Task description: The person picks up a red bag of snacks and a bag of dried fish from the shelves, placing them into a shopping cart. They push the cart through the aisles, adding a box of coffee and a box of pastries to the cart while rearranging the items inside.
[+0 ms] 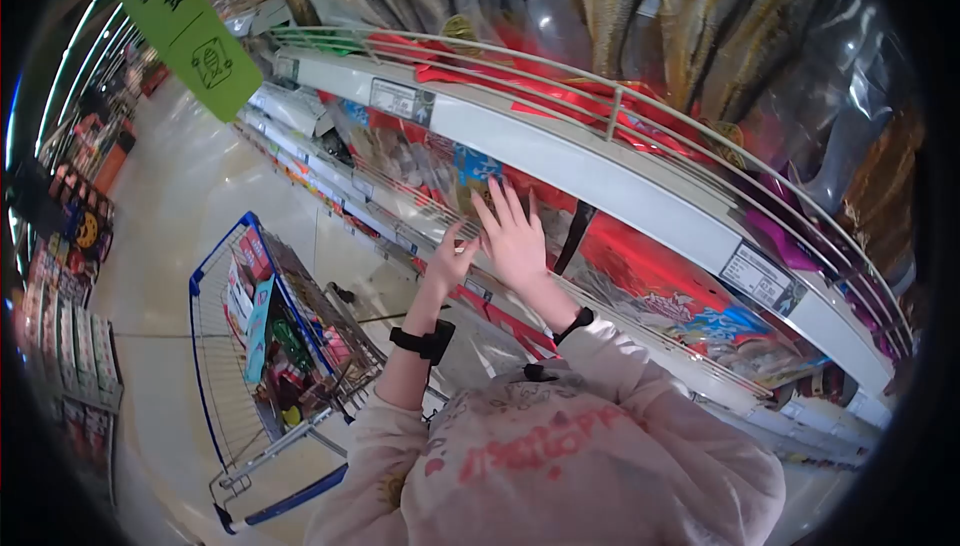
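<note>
Packet (474, 160) shows blue, white-marked print.

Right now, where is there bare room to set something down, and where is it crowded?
Bare floor lies between the shopping cart and the stacked goods at far left; more shows beyond the cart, left of the green sign. Crowded: the upper shelf, with dried fish, and the packages below it, near the left hand and right hand.

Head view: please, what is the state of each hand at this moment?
Left hand: partly curled; whether it grips anything cannot be told.
Right hand: open, near the blue packet, nothing visibly held.
</note>
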A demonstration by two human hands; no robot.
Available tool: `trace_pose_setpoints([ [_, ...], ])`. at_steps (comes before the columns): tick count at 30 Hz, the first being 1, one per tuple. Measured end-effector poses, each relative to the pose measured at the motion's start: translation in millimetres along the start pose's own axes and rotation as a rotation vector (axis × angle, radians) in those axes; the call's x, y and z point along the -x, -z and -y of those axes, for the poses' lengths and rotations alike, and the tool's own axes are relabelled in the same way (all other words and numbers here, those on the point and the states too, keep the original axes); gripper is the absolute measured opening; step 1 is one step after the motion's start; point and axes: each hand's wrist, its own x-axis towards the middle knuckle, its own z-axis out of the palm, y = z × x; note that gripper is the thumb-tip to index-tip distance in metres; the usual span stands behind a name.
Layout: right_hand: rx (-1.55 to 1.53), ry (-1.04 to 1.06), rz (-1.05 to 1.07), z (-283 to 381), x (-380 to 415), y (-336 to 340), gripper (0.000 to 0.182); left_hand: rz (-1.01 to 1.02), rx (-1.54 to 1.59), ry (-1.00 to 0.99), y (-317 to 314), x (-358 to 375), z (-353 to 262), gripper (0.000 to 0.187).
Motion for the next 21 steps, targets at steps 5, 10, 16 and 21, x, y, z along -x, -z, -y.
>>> trace_pose_setpoints([
  [5, -0.238, 0.056, -0.029, 22, 9, -8, 0.054, -0.191, -0.057, 0.134, 34, 52, -36, 0.035],
  [10, -0.279, 0.093, -0.215, 27, 0, -24, 0.044, -0.357, 0.093, 0.130, 68, 116, -65, 0.026],
  [16, -0.386, 0.054, -0.177, 53, -4, -28, 0.044, -0.480, -0.117, 0.250, 109, 214, -81, 0.026],
  [21, -0.753, 0.241, -0.100, 102, 20, -32, 0.041, -0.785, -0.299, 0.416, 159, 316, -79, 0.022],
])
